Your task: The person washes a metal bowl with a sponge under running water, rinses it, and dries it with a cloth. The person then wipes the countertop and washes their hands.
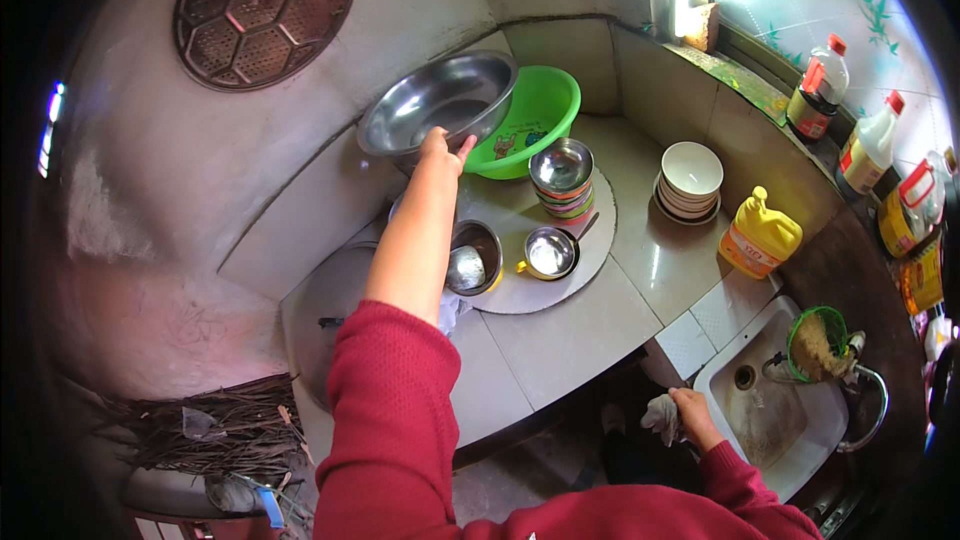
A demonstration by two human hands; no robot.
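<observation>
My left hand [444, 148] reaches forward and grips the near rim of a wide stainless steel basin [442, 101]. The basin tilts over the left side of a green plastic basin [544, 116] with cartoon figures printed inside. Low on the right, beside the sink, my right hand [694, 416] holds a crumpled grey cloth [661, 420]. Close to the green basin stands a stack of metal bowls [561, 165] with coloured outsides. Nearer to me are a metal cup with a yellow handle [549, 251] and another metal bowl [476, 259], partly hidden by my left forearm.
A round board [592, 270] lies on the tiled counter [570, 337]. White bowls [691, 169] are stacked near a yellow jug [761, 234]. The sink [772, 420] has a curved faucet [885, 405] and a green strainer [816, 345]. Bottles [817, 90] line the sill; sticks [225, 427] lie lower left.
</observation>
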